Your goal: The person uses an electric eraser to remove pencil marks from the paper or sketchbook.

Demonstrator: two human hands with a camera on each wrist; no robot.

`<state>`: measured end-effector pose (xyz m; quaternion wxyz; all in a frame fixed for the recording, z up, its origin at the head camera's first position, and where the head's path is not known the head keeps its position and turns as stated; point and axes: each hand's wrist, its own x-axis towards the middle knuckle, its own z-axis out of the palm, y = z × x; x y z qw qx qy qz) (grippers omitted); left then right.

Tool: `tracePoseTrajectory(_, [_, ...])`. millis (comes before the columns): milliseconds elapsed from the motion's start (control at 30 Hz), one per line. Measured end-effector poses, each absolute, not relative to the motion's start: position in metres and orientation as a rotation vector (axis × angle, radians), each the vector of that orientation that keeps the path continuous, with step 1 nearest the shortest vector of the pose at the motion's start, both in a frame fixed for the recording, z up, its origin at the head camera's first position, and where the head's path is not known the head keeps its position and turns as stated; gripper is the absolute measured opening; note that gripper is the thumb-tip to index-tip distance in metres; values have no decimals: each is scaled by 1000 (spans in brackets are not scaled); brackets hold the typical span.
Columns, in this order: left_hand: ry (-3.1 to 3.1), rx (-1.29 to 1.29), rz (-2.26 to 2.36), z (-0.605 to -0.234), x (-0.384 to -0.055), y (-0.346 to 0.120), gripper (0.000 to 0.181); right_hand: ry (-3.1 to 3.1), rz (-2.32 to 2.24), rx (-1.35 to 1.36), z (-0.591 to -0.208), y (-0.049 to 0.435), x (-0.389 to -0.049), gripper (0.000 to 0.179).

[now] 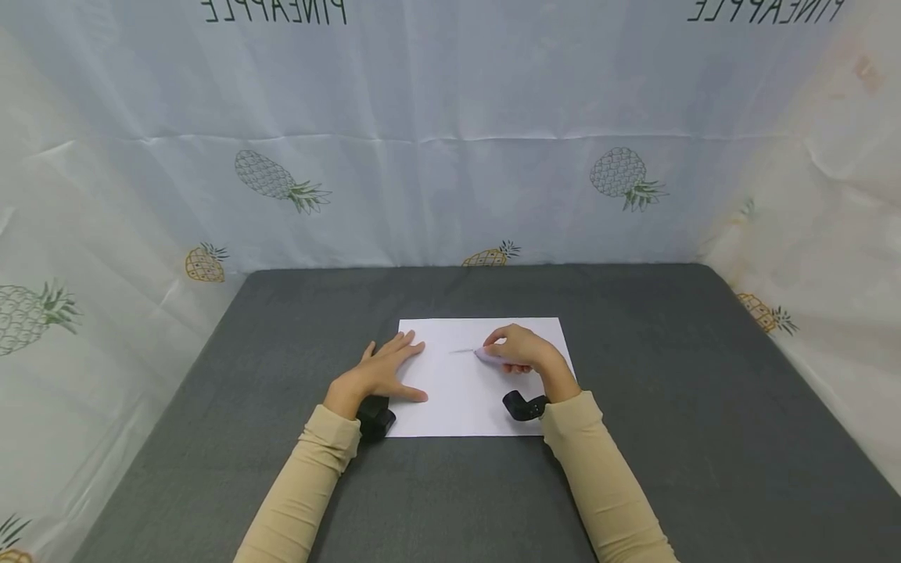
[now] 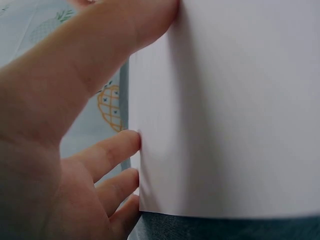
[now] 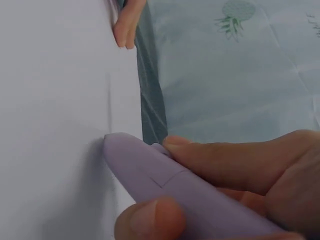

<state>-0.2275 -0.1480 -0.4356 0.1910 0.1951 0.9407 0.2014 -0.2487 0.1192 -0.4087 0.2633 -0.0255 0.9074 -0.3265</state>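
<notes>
A white sheet of paper [image 1: 457,410] lies on the dark grey table. My left hand [image 1: 385,367] rests on its left side with fingers and thumb spread; in the left wrist view, fingertips [image 2: 131,140] meet the paper's edge. My right hand [image 1: 524,348] grips a lavender utility knife [image 3: 150,170] with a small slider button, thumb and fingers on either side of its body. The knife's tip is right at the paper's surface. A thin straight line [image 1: 461,351] runs leftward across the paper from the tip. The blade itself is too small to make out.
A black wrist camera [image 1: 376,418] sits under the left wrist, and another black device [image 1: 524,407] juts from the right wrist over the paper. The grey tabletop [image 1: 704,407] extends around the sheet. Behind it hangs a pale curtain [image 1: 450,188] printed with pineapples.
</notes>
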Motion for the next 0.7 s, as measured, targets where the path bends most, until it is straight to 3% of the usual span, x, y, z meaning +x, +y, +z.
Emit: tracePoseTrajectory(700, [2638,538,560,-436,-228,-148,94,2456,-873,-80,-408,119,-249,32])
